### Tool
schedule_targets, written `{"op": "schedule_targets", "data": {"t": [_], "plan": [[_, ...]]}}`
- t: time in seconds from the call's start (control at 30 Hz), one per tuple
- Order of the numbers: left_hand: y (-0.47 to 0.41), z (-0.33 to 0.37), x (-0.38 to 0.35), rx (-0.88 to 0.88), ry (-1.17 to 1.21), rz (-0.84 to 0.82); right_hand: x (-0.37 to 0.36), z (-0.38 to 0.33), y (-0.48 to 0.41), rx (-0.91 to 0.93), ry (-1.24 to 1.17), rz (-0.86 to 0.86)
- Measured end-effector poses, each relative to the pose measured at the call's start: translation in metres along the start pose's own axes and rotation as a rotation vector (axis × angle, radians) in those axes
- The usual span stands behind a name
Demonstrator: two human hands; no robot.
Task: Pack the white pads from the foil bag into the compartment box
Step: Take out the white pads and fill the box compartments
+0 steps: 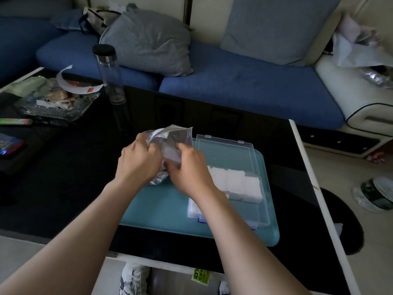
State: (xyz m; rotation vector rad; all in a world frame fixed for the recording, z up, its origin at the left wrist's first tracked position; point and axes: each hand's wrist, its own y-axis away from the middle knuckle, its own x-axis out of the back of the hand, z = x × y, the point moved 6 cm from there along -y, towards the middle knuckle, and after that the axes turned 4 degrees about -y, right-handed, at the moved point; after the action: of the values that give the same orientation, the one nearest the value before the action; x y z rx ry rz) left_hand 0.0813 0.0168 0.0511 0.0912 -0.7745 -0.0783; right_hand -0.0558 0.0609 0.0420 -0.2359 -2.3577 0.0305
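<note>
A crinkled silver foil bag [170, 135] is held above the left part of a teal tray [161, 211]. My left hand [140, 158] grips the bag's left side. My right hand [187, 167] grips the bag's right side, its fingers curled at the bag's mouth, where white pads [172, 153] show through. A clear compartment box [234, 201] lies on the tray to the right, its lid [225, 152] folded back. White pads [236, 184] fill the box's far row; the near row looks clear.
The tray sits on a black table [63, 177] with a white right edge. A tall clear bottle [110, 75] with a black cap, a glass dish of wrappers [55, 103] and a phone [10, 145] stand at the left. A blue sofa [244, 86] lies behind.
</note>
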Motion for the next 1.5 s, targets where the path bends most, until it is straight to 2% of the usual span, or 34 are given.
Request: {"op": "schedule_targets", "data": {"t": [0.17, 0.3, 0.4, 0.57, 0.8, 1.03, 1.23, 1.37, 1.5], "plan": [[-0.010, -0.014, 0.004, 0.121, 0.008, -0.054, -0.024, 0.010, -0.018, -0.168, 0.019, -0.106], [-0.014, -0.010, 0.007, 0.127, 0.057, -0.032, -0.035, 0.014, -0.028, -0.275, -0.126, -0.157], [-0.018, -0.011, 0.006, 0.129, 0.088, -0.030, -0.043, 0.015, -0.033, -0.323, -0.257, -0.183], [-0.027, -0.019, -0.003, 0.183, -0.007, -0.100, -0.061, 0.019, -0.036, -0.334, -0.301, -0.216], [-0.029, -0.020, -0.009, 0.202, -0.034, -0.090, -0.038, 0.003, -0.028, -0.156, -0.151, -0.027], [-0.035, -0.027, -0.009, 0.126, -0.027, -0.062, -0.004, 0.001, -0.026, -0.069, -0.219, 0.186], [-0.038, -0.024, -0.004, 0.055, -0.098, 0.072, 0.042, -0.007, -0.019, 0.043, -0.271, 0.350], [-0.034, -0.016, 0.002, 0.000, -0.052, 0.173, 0.059, 0.009, -0.011, -0.103, -0.372, 0.298], [-0.023, 0.001, 0.003, 0.039, -0.025, 0.084, 0.067, 0.033, 0.005, -0.297, -0.576, 0.272]]}}
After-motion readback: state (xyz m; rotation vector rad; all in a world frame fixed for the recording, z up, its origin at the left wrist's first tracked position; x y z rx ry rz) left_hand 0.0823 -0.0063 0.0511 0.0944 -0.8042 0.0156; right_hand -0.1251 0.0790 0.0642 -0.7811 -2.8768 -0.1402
